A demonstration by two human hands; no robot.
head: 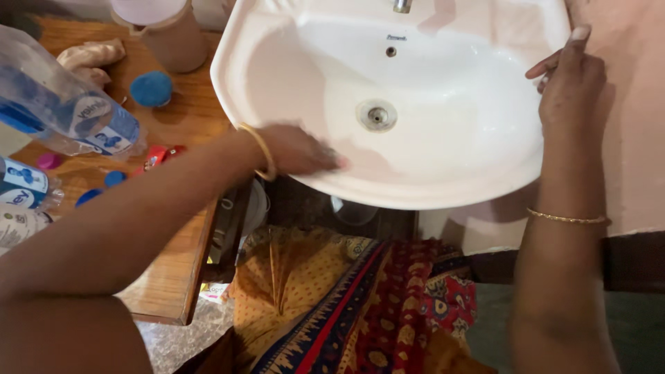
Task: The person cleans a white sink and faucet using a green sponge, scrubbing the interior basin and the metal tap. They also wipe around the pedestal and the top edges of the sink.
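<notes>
Looking down at a white wash basin [443, 138] from the head cam, and I'm seeing both hands on it right now. My left hand [298, 149] is lying inside the bowl near the front left rim, fingers stretched out flat against the porcelain, not clutching anything I can make out, though it's a bit blurred so I can't tell if there's something thin under the palm. My right hand [571, 86] is resting on the right rim of the basin, fingers loosely extended up along the edge, nothing in its grasp either. A gold bangle [262, 149] is sitting on the left wrist and a thin gold bracelet [566, 219] on the right forearm

The metal drain [376, 115] is sitting in the middle of the bowl, between the two hands, and the base of the tap [402, 5] is poking in at the top edge

Off to the left a wooden table [173, 263] is standing right beside the basin, carrying clear plastic bottles with blue labels [69, 114], a blue round puff-like thing [152, 88], a beige container with a pale lid [166, 31], a crumpled cloth [90, 55] and a few loose caps. Patterned yellow and red fabric [346, 305] is showing below the basin
</notes>
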